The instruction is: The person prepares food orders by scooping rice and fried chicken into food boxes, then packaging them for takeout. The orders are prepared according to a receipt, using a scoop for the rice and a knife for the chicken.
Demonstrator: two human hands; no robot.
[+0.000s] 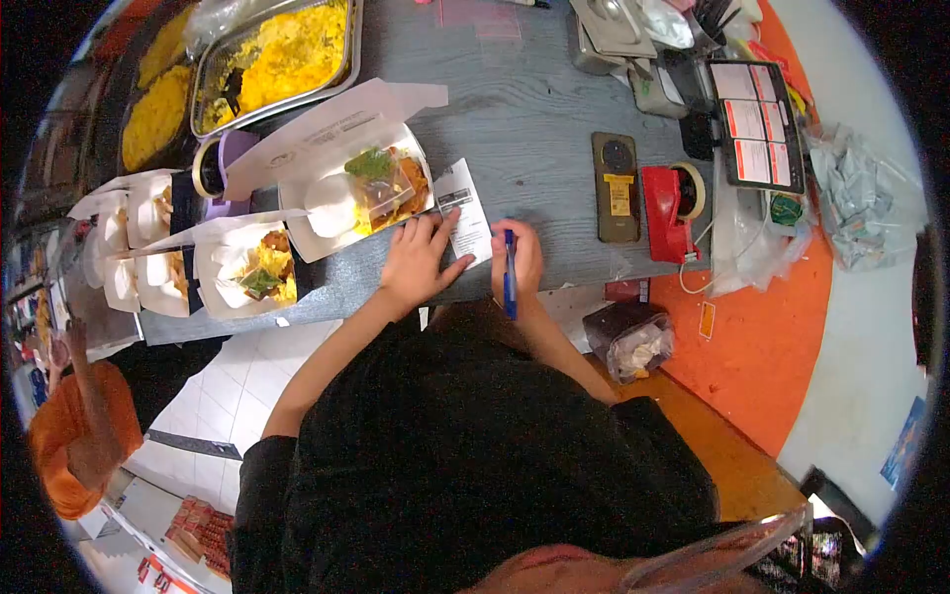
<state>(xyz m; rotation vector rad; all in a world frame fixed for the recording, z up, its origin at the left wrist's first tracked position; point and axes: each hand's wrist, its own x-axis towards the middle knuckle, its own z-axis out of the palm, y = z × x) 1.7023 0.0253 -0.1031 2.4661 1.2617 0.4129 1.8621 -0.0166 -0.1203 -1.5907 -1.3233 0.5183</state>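
Note:
Fingers spread, my left hand (418,259) lies flat at the table's front edge, its fingertips on the left side of a printed paper receipt (465,213). A blue pen (510,277) is gripped in my right hand (524,259), just right of the receipt's lower end. Left of the receipt stands an open takeaway box (307,203) holding food with a green leaf and a small clear packet on top. A smaller open box (223,282) with yellow food sits nearer the edge, left of my left hand.
More filled boxes (158,282) stand at the left. Behind them are a metal tray (354,69) of yellow food and a tape roll (208,166). To the right lie a phone (617,188), a red tape dispenser (661,213) and a tablet (757,124). A person in orange (84,436) is at far left.

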